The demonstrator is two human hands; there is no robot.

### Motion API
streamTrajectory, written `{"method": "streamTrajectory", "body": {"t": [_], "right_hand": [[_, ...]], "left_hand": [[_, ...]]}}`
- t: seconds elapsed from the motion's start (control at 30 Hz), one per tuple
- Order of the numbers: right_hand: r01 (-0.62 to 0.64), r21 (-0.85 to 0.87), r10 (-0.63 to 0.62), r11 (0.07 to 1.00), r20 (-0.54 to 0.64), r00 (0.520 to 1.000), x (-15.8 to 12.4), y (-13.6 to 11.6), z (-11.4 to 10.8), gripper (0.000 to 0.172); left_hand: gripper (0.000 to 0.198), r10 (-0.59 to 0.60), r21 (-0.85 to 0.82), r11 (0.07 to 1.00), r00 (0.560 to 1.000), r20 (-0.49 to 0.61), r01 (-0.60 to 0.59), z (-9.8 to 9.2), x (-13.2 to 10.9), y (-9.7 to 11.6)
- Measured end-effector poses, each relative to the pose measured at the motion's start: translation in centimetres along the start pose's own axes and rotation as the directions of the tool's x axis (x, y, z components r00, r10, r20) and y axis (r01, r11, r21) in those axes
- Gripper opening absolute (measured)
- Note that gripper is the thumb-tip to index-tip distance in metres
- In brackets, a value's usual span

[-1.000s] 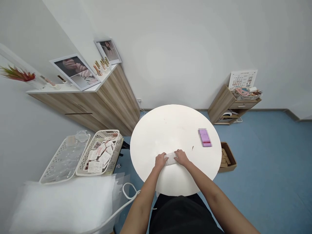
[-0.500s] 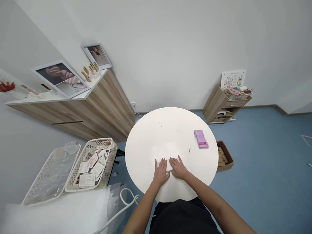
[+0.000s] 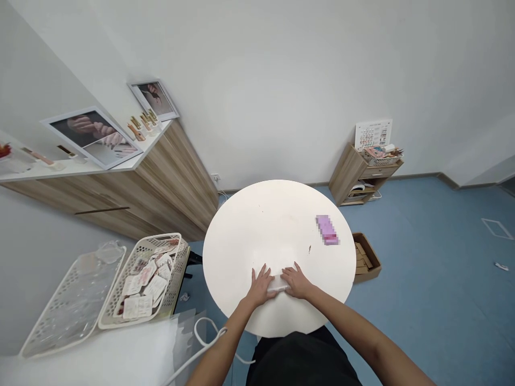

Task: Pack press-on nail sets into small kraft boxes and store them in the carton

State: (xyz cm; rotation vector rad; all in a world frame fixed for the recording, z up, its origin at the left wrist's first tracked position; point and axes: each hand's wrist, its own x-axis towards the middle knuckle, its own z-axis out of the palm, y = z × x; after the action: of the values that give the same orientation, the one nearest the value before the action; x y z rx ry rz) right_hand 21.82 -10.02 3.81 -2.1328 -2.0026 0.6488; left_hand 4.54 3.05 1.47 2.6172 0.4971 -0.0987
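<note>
A small whitish translucent packet [image 3: 278, 283] lies flat near the near edge of the round white table [image 3: 277, 222]. My left hand [image 3: 261, 286] rests on the table with fingers spread, pressed against the packet's left end. My right hand [image 3: 295, 282] touches its right end, so the packet sits between both hands and is partly hidden by them. A pink box [image 3: 327, 229], blurred in the picture, lies on the table to the right of my hands, with a tiny dark speck [image 3: 309, 249] nearby.
At lower left, a white perforated tray [image 3: 72, 303] sits next to a beige basket [image 3: 177, 279] of paper-backed packets. A white cable [image 3: 201, 335] curves below them. A wooden cabinet [image 3: 177, 182] stands behind, and a cardboard box [image 3: 368, 271] sits on the blue floor at right.
My hands have moved from curling over the packet to lying flatter at its ends, fingers spread. The whole room has shifted left in view as my head turned.
</note>
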Motion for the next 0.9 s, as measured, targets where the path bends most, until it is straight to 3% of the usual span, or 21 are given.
{"method": "streamTrajectory", "body": {"t": [0.17, 0.27, 0.4, 0.53, 0.6, 0.67, 0.7, 0.77, 0.83, 0.9], "right_hand": [[-0.137, 0.123, 0.135, 0.983, 0.025, 0.991, 2.1, 1.2, -1.8, 0.020], [-0.221, 0.215, 0.223, 0.951, 0.015, 0.975, 3.5, 1.9, -2.3, 0.019], [-0.347, 0.284, 0.368, 0.894, -0.023, 0.929, 5.0, 3.0, -1.8, 0.027], [-0.470, 0.319, 0.532, 0.823, -0.144, 0.834, 5.3, 4.6, -0.7, 0.045], [-0.525, 0.363, 0.615, 0.770, -0.202, 0.762, 4.7, 5.4, -0.3, 0.048], [-0.583, 0.416, 0.700, 0.698, -0.225, 0.678, 3.9, 6.0, 0.2, 0.047], [-0.609, 0.445, 0.740, 0.656, -0.221, 0.635, 3.5, 6.1, 0.4, 0.047], [-0.645, 0.508, 0.805, 0.571, -0.191, 0.562, 2.7, 5.8, 1.1, 0.048], [-0.653, 0.565, 0.840, 0.505, -0.150, 0.521, 2.2, 5.1, 1.8, 0.051], [-0.656, 0.601, 0.860, 0.457, -0.110, 0.498, 2.1, 4.3, 2.5, 0.054]], "left_hand": [[0.028, -0.130, -0.286, 0.948, 0.990, 0.057, 0.141, -3.0, 2.2, -1.0], [0.032, -0.243, -0.424, 0.868, 0.966, 0.088, 0.257, -4.2, 3.0, -1.3], [0.026, -0.401, -0.440, 0.821, 0.916, 0.010, 0.364, -3.9, 3.0, -2.2], [0.026, -0.577, -0.291, 0.795, 0.812, -0.090, 0.533, -2.3, 1.4, -3.6], [0.037, -0.613, -0.192, 0.790, 0.757, -0.227, 0.582, -1.7, 0.4, -3.9], [0.042, -0.573, -0.105, 0.808, 0.732, -0.368, 0.580, -1.2, -0.4, -3.7], [0.043, -0.524, -0.063, 0.832, 0.744, -0.416, 0.551, -1.0, -0.7, -3.3], [0.044, -0.366, 0.028, 0.906, 0.814, -0.451, 0.423, -0.4, -0.7, -2.1], [0.048, -0.170, 0.124, 0.963, 0.896, -0.411, 0.240, 0.6, -0.3, -0.4], [0.057, -0.039, 0.190, 0.976, 0.941, -0.335, 0.108, 2.0, 0.1, 1.4]]}}
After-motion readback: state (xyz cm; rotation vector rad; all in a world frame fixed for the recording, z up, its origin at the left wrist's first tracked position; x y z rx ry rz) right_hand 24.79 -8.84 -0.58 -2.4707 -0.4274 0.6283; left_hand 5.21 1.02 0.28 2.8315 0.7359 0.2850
